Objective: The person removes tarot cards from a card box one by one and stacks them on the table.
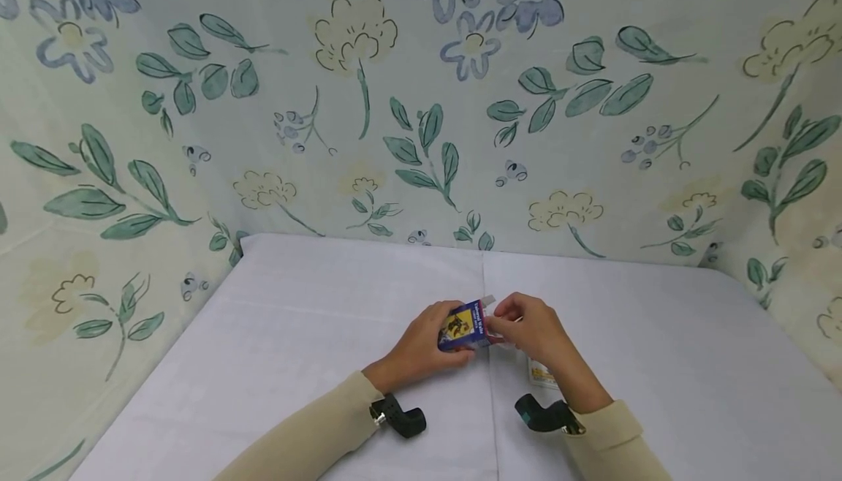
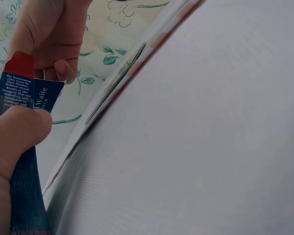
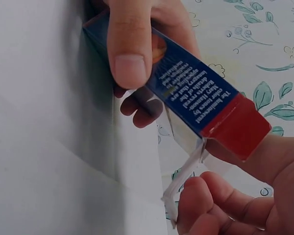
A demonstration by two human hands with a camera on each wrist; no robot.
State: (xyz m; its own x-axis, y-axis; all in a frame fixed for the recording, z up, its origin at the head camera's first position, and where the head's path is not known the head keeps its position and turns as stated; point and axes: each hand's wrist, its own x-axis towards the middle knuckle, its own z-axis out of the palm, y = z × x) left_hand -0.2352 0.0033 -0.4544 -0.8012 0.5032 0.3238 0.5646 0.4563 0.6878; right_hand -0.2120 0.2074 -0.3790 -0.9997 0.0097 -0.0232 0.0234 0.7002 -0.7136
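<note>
In the head view my left hand [image 1: 421, 342] grips a blue card box [image 1: 463, 325] with a yellow picture, lettered "Universal Waite". Its thumb lies along the printed side in the left wrist view. The box's end is open, with a red flap [image 3: 240, 127] folded out and a white bent strip [image 3: 183, 174] hanging beside it. My right hand [image 1: 536, 327] is at this open end, fingers curled and one digit behind the red flap. Whether it pinches something there is hidden. Below the right hand a card-like piece [image 1: 542, 374] with yellow print lies partly covered.
A white cloth [image 1: 316, 305] covers the table, with a crease running front to back near the middle. Floral fabric [image 1: 421, 101] hangs behind and along the sides. Each wrist bears a black camera mount [image 1: 406, 419].
</note>
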